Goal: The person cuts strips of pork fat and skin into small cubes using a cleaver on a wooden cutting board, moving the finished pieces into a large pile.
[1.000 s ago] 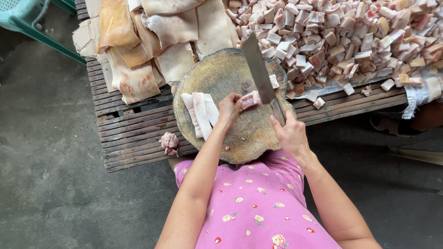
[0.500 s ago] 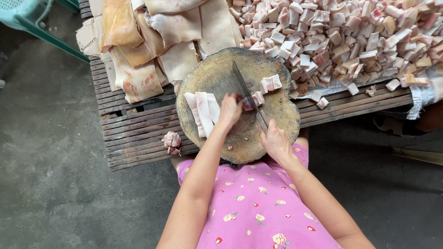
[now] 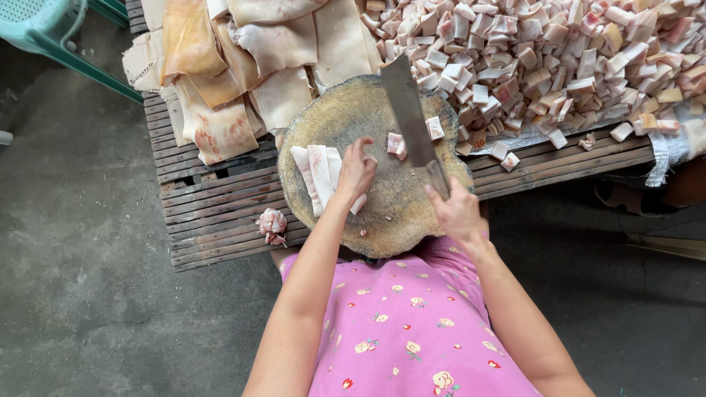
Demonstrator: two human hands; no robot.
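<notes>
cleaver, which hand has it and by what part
The right hand grips the cleaver by its handle; the left hand presses on the pork strips.

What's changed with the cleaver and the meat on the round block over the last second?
The right hand brought the steel cleaver down into a chop half a second ago and has lifted it again. Cut pink-and-white meat cubes now lie beside the blade. The left hand stays pressed on the white meat strips. The round wooden chopping block and the big heap of cubes have not moved.

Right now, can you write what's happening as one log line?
left hand: on meat strips | right hand: holds cleaver | surface: round chopping block
</notes>
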